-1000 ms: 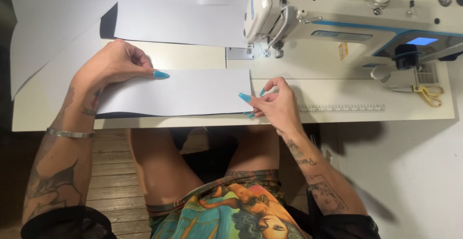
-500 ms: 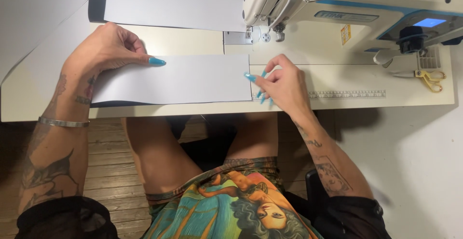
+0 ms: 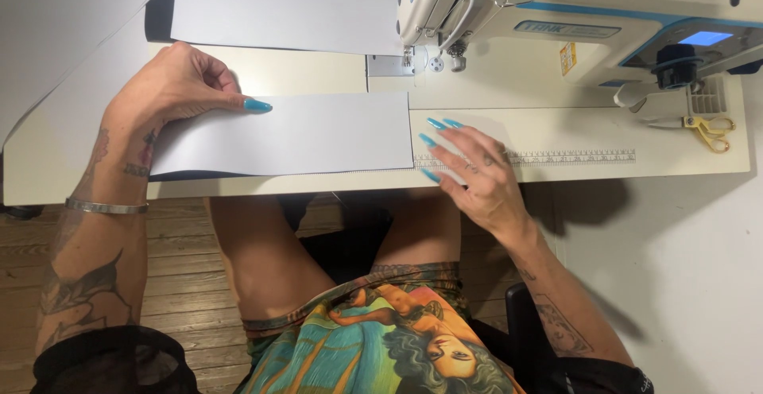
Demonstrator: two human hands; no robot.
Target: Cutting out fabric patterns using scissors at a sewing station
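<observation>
A rectangular piece of pale grey fabric (image 3: 294, 133) lies flat on the cream sewing table (image 3: 556, 135), its right edge near the needle plate. My left hand (image 3: 179, 84) rests on the piece's left end, the forefinger stretched along its upper edge. My right hand (image 3: 473, 167) hovers at the table's front edge just right of the piece, fingers spread, holding nothing. The white industrial sewing machine (image 3: 517, 12) stands behind, with its presser foot (image 3: 435, 60) to the upper right of the piece.
More pale grey fabric pieces (image 3: 286, 8) lie at the back and left of the table. Yellow-handled scissors (image 3: 703, 131) sit at the right by the machine. A ruler strip (image 3: 556, 157) runs along the table's front edge. Wooden floor shows below.
My right hand has let go of the fabric's right edge and opened, moving slightly right. The view has shifted down a little. My left hand stays on the piece.
</observation>
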